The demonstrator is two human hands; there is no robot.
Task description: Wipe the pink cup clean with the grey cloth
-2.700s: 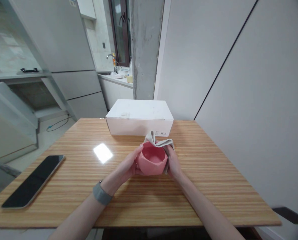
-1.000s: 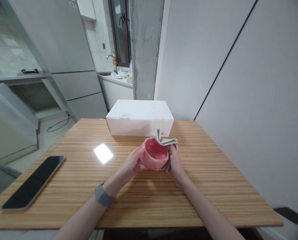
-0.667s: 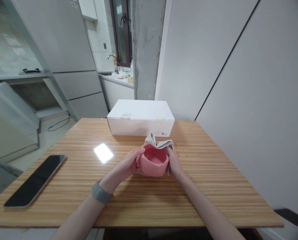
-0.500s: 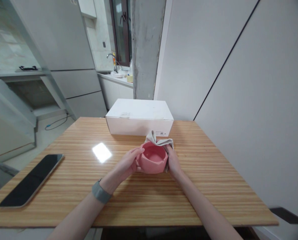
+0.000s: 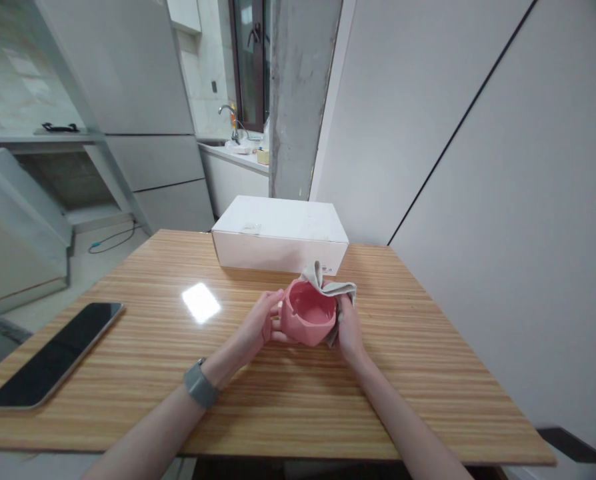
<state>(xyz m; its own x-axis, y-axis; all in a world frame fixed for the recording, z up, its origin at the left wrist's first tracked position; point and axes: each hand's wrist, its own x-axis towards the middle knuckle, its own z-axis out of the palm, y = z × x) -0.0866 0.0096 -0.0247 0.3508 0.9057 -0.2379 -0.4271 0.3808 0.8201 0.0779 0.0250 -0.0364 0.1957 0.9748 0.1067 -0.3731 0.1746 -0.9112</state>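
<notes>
A pink faceted ashtray [image 5: 309,325] with notches in its rim is held above the near middle of the table, its opening tilted up towards me. My left hand [image 5: 264,322] supports its left side, thumb near the rim and fingers reaching underneath. A grey-beige cloth [image 5: 335,288] lies over the far right rim and hangs down the right side. Through this cloth my right hand [image 5: 349,330] grips the ashtray; some of its fingers are hidden behind the cloth. The inside of the ashtray shows nothing in it.
The wood-grain table [image 5: 408,373] carries a closed white box [image 5: 281,250] at its far edge, just beyond my hands. A dark-screened phone or tablet [image 5: 55,357] lies at the left. A pale wall [image 5: 478,220] runs along the right side.
The ashtray has turned a little in my hands, and my left thumb has slid from over the rim to its outer side. The cloth and right hand have shifted slightly right.
</notes>
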